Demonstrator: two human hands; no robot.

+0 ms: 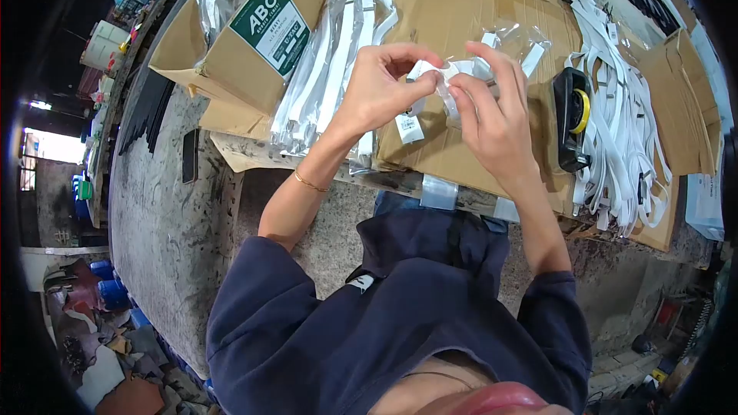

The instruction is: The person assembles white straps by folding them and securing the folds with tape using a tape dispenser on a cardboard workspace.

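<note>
Above the cardboard-covered table, both hands meet over a white strap bunched up between them. The fingers of my left hand pinch it from the left, thumb and forefinger together. My right hand grips the other side with bent fingers. Below my left hand a white printed tag shows. Behind the hands lies clear plastic wrapping with white pieces in it. To the right of my right hand stands a black tape dispenser with a yellow roll.
Bagged white straps lie left of my hands, beside a cardboard box with a green label. A large pile of loose white straps spreads on the right, next to another carton. A dark phone rests on the grey surface.
</note>
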